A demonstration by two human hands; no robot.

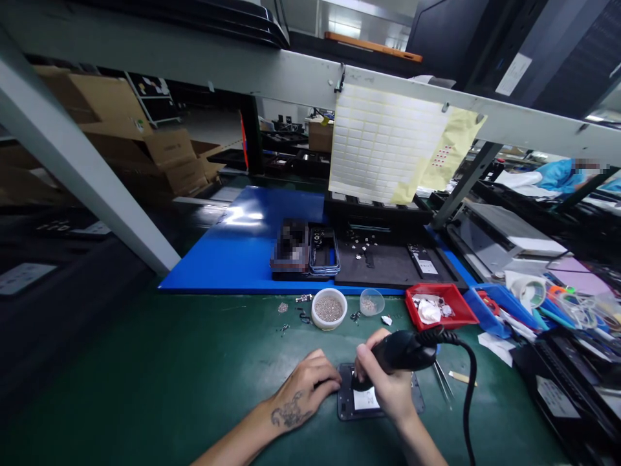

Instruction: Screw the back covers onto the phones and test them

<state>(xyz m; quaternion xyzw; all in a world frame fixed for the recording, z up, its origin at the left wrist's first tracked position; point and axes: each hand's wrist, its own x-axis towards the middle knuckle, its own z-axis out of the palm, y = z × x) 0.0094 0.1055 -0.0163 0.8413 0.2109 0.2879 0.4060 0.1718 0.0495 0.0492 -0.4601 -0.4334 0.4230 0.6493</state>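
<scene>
An opened dark smartphone (346,406), with a white label (365,399) inside it, lies flat on the green mat. At the phone's left edge, my left hand (310,382) is closed, its curled fingertips gripping the rim. My right hand (392,387) is wrapped round a black corded electric screwdriver (405,351), held tilted over the phone. Fingers and tool hide the bit and part of the phone. A round white tub (329,309) of tiny screws stands behind my hands, beside a small clear cup (372,303) with more screws in it.
Tweezers (442,382) lie right of the phone, near the black cable (469,401). A red bin (441,307) and a blue bin (504,314) stand behind. Dark trays (324,251) sit on a blue board (228,259). Label sheets (383,142) hang from the shelf beam.
</scene>
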